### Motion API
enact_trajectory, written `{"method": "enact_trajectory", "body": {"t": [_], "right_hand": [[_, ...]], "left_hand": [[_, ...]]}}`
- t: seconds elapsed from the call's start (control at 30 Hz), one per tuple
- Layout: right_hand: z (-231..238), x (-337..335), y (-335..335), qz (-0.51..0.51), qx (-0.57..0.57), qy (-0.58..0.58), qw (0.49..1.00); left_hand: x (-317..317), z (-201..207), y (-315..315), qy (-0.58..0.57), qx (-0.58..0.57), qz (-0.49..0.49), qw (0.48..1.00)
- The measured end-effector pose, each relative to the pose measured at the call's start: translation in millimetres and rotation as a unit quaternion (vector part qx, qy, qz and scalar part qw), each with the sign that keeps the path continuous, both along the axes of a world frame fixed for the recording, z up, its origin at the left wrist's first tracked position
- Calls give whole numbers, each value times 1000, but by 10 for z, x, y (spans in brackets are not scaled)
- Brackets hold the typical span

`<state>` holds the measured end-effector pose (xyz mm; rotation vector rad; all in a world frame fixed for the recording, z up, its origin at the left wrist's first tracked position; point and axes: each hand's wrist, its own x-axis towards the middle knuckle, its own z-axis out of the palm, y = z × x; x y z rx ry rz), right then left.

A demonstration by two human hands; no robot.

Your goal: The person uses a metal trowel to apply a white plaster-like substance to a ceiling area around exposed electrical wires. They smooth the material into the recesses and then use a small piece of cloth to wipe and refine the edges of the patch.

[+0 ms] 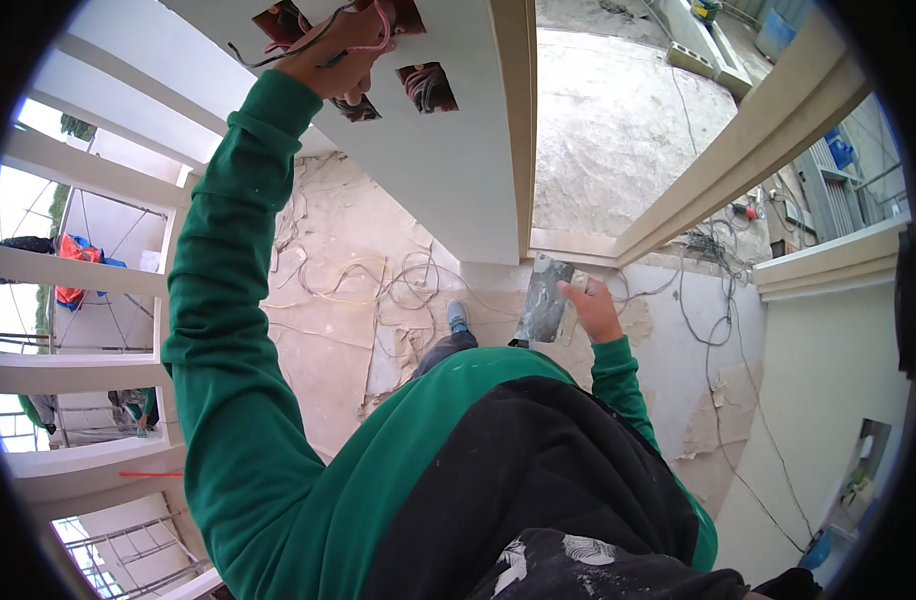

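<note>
Beside me, a person's left hand [333,55], at the end of a green sleeve [228,230], is reaching out among pink and black wires [389,36] at a pale wall [418,160] with square openings [426,88]; its fingers are curling, though I cannot tell whether they are gripping any wire. The right hand [593,308] is grasping a flat grey plate [545,300] by its edge, holding it over the floor [328,350], where loose cables [716,247] are lying.
</note>
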<state>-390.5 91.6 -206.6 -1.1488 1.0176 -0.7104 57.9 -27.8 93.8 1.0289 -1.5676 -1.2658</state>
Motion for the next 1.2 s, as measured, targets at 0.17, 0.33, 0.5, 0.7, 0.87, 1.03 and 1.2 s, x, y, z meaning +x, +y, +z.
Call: {"method": "enact_trajectory", "body": {"t": [0.17,0.33,0.5,0.7,0.87,1.03,1.2], "right_hand": [[-92,33,83,27,46,-7,999],[47,59,78,40,40,18,998],[-145,41,35,26,37,-20,999],[45,14,16,3,42,-61,997],[144,3,-7,5,53,-74,996],[188,-25,-16,-9,56,-61,997],[170,-57,-10,-11,73,-57,996]], "left_hand": [[-65,148,186,-289,-101,56,950],[-363,135,298,-420,-142,173,879],[-602,176,339,-400,-100,210,887],[-821,116,354,-498,-258,238,793],[-613,63,242,-566,-408,166,696],[-715,205,238,-432,-143,197,868],[-586,131,288,-611,-304,139,718]]}}
